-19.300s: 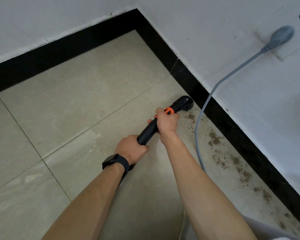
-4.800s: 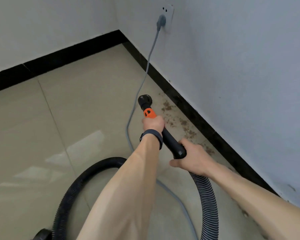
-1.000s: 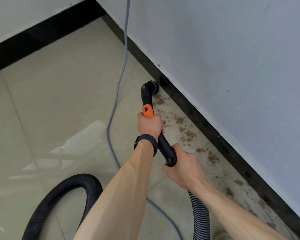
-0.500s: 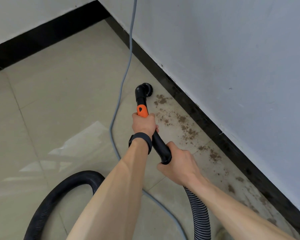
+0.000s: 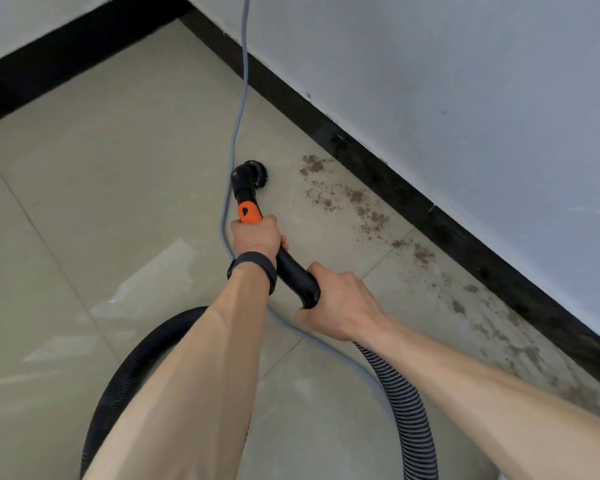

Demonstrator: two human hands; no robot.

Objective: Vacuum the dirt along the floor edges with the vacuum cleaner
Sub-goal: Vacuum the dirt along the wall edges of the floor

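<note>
Pale beige floor tiles (image 5: 118,168) meet a black skirting board (image 5: 413,199), with crumbly brown dirt (image 5: 340,195) strewn along that edge. The sweep looks part done. The black round brush nozzle (image 5: 252,173) sits on tile just beside the trail's far end, not on it. The left hand (image 5: 255,237) grips the black wand below its orange collar (image 5: 248,213); the right hand (image 5: 340,306) wraps its rear end, where the ribbed black hose (image 5: 406,393) joins. Next, the nozzle should swing onto the dirt, hugging the skirting. The vacuum's body is out of view, and the hose runs off the bottom edge.
</note>
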